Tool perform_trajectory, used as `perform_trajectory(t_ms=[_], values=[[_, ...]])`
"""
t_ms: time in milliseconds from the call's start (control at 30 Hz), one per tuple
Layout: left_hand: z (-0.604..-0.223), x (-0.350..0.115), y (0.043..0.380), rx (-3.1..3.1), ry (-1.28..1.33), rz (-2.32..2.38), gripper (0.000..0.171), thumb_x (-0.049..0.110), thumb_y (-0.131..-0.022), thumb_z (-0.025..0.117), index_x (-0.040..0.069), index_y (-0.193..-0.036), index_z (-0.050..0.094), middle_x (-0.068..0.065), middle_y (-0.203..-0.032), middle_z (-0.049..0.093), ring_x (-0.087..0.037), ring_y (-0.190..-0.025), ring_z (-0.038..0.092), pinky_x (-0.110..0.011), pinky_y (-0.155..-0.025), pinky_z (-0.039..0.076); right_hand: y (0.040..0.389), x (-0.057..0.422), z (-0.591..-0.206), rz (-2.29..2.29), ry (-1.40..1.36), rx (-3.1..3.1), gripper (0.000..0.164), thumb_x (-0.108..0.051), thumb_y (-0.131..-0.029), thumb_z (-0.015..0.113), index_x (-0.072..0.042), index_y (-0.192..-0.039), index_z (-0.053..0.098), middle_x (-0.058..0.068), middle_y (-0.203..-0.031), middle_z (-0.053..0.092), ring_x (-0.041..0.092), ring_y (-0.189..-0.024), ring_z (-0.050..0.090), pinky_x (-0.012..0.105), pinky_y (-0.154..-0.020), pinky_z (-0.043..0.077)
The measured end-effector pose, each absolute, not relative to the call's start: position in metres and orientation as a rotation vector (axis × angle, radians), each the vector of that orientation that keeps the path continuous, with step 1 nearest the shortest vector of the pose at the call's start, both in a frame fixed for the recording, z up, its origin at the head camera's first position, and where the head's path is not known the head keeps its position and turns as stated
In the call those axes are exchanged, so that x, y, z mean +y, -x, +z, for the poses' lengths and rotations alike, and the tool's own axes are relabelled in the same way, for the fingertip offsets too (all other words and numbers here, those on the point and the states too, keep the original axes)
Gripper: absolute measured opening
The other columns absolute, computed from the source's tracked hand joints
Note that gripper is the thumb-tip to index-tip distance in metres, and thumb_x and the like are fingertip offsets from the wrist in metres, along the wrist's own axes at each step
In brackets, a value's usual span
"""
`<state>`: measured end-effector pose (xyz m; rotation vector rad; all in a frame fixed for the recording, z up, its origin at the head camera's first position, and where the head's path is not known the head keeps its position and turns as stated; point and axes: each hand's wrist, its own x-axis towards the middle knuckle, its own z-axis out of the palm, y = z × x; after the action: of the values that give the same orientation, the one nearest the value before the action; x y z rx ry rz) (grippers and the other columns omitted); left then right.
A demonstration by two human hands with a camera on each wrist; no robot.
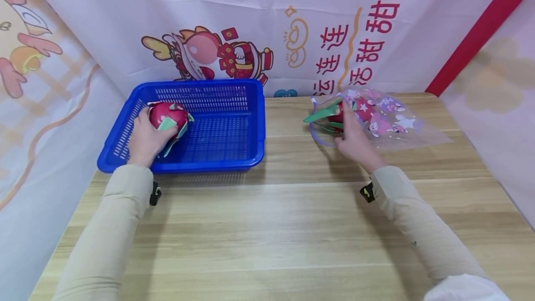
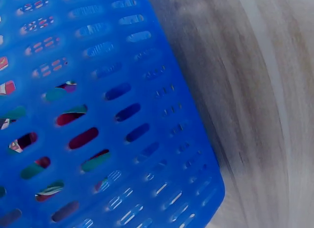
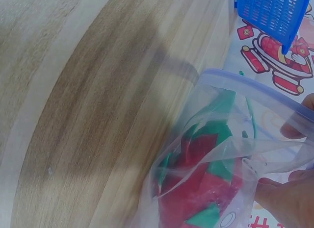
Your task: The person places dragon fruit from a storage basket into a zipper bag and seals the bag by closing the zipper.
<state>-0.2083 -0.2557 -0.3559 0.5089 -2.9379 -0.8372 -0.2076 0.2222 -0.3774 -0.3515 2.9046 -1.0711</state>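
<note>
In the head view my left hand grips a red dragon fruit with green leaf tips, at the left side inside a blue plastic basket. Through the basket's slots, the left wrist view shows bits of red and green; the hand itself is hidden there. On the right, my right hand holds the mouth of a clear plastic bag with pink and white prints and a purple rim. Inside that bag lies another red dragon fruit with green leaves, a long one poking towards the opening.
A wooden table carries the basket and the bag. Behind it hangs a white printed cloth with cartoon figures and red characters; more cloth stands along both sides. The basket's raised rim surrounds the left hand's fruit.
</note>
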Motion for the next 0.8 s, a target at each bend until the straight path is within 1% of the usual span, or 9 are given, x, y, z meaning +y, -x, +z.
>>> perform_trajectory(t_ms=[200, 433, 800], values=[[-0.3557, -0.257, 0.2099, -2.864, -0.523, -0.867, 0.095, 0.05, -0.085, 0.058, 0.016, -0.155, 0.004, -0.026, -0.151, 0.026, -0.047, -0.13, 0.037, -0.065, -0.105, 0.034, 0.2082, 0.2223, -0.3777, -1.067, 0.35, 2.905, 0.102, 0.007, -0.076, 0.055, -0.006, -0.152, -0.012, 0.026, -0.159, -0.003, 0.043, -0.147, 0.006, 0.058, -0.118, 0.009], [-0.3521, -0.2553, 0.2091, -2.793, -0.513, -0.894, 0.095, 0.053, -0.085, 0.057, 0.019, -0.155, 0.003, -0.022, -0.154, 0.025, -0.044, -0.134, 0.036, -0.064, -0.106, 0.033, 0.2081, 0.2218, -0.3784, -1.083, 0.355, 2.909, 0.102, 0.008, -0.075, 0.055, -0.006, -0.152, -0.012, 0.027, -0.158, -0.002, 0.045, -0.146, 0.007, 0.059, -0.118, 0.011], [-0.3466, -0.247, 0.2128, -2.594, -0.506, -1.047, 0.093, 0.058, -0.081, 0.058, 0.026, -0.154, 0.011, -0.01, -0.156, 0.028, -0.033, -0.14, 0.033, -0.057, -0.113, 0.03, 0.2092, 0.2218, -0.3781, -1.075, 0.328, 2.901, 0.103, 0.007, -0.077, 0.054, -0.01, -0.152, -0.014, 0.025, -0.159, -0.004, 0.044, -0.146, 0.006, 0.059, -0.118, 0.011]])
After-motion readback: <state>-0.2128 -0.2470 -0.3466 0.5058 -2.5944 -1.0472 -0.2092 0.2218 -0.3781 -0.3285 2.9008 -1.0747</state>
